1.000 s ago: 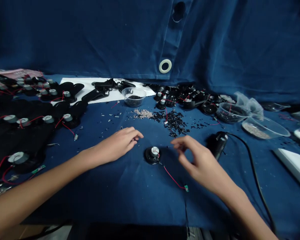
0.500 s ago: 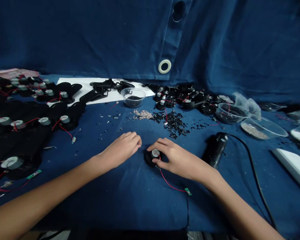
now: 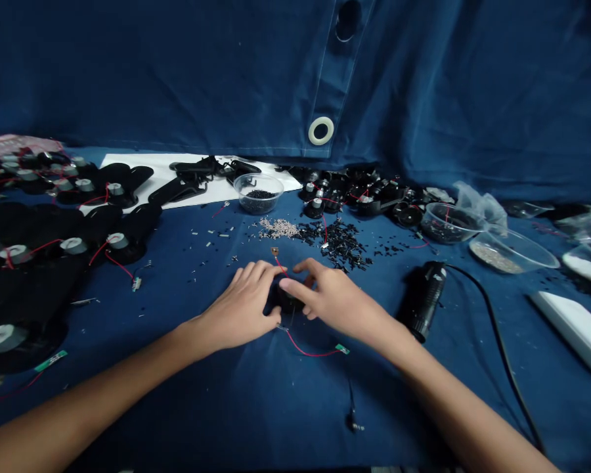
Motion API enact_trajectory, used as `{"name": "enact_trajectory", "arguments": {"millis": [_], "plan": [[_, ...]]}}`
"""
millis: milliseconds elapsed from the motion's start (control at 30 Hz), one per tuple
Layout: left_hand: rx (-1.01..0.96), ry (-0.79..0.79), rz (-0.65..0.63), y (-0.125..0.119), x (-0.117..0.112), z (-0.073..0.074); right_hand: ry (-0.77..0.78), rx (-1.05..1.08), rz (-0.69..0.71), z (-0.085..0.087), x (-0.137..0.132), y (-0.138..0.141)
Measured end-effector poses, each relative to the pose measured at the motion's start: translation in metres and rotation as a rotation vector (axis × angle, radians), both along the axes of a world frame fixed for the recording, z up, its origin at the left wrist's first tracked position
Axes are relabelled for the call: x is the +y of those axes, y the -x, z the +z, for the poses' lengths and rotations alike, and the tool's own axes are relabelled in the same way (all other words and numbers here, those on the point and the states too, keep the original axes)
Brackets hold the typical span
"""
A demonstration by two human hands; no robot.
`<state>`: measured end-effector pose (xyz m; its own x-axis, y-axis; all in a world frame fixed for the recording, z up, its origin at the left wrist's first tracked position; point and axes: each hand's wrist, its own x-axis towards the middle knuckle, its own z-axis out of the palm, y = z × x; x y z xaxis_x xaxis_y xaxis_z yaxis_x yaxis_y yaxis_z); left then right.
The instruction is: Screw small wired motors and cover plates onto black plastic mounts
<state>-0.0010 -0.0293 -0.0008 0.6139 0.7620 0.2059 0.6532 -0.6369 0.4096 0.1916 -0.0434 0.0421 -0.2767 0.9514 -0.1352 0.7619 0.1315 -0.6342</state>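
Note:
Between my hands, low on the blue cloth, is a round black part (image 3: pixel 289 302), mostly covered by fingers. My left hand (image 3: pixel 239 305) curves round its left side, thumb and fingertips gripping the edge. My right hand (image 3: pixel 337 302) is closed over the right side, its thumb lying on the top and the other fingers curled. From the part's near edge a red wire runs to a small green circuit board (image 3: pixel 343 349) on the cloth. Another red wire sticks up at the far side, ending in a small brown board (image 3: pixel 274 251).
Beyond my hands are piles of silvery screws (image 3: pixel 278 228) and small black pieces (image 3: pixel 339 243). A corded black electric screwdriver (image 3: pixel 426 295) lies right, near a white box (image 3: pixel 571 332). Black housings with motors (image 3: pixel 73 246) fill the left. Clear tubs (image 3: pixel 259 197) stand at the back.
My left hand has opened from its curl and taken hold of the round part. The part has shifted left and turned, its motor now hidden. My right thumb has moved onto its top.

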Motion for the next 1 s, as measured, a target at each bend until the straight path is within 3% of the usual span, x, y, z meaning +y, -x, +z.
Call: {"name": "enact_trajectory", "arguments": {"millis": [67, 100, 167, 267, 433, 567, 833, 900, 1000], "plan": [[-0.004, 0.052, -0.042, -0.004, 0.000, 0.001, 0.098, 0.099, 0.002, 0.003, 0.013, -0.023], [-0.004, 0.071, -0.062, -0.006, 0.001, 0.001, 0.050, 0.044, -0.052, 0.003, 0.022, -0.036], [-0.006, 0.086, -0.085, -0.011, 0.005, -0.001, -0.185, -0.357, -0.195, 0.001, 0.042, -0.062], [-0.024, 0.065, -0.092, -0.017, 0.009, -0.007, -0.258, -0.520, -0.273, -0.012, 0.072, -0.091], [-0.081, 0.091, -0.160, -0.015, 0.012, -0.009, -0.255, -0.558, -0.257, -0.033, 0.093, -0.107], [-0.090, 0.111, -0.204, -0.010, 0.012, -0.007, -0.277, -0.545, -0.276, -0.036, 0.091, -0.107], [-0.116, 0.144, -0.229, -0.009, 0.015, -0.007, -0.440, -0.426, -0.368, -0.020, 0.079, -0.102], [-0.146, 0.168, -0.245, -0.008, 0.015, -0.007, -0.432, -0.268, -0.378, -0.013, 0.067, -0.092], [-0.168, 0.217, -0.245, -0.005, 0.015, -0.008, -0.336, 0.182, -0.266, -0.005, 0.035, -0.065]]}}
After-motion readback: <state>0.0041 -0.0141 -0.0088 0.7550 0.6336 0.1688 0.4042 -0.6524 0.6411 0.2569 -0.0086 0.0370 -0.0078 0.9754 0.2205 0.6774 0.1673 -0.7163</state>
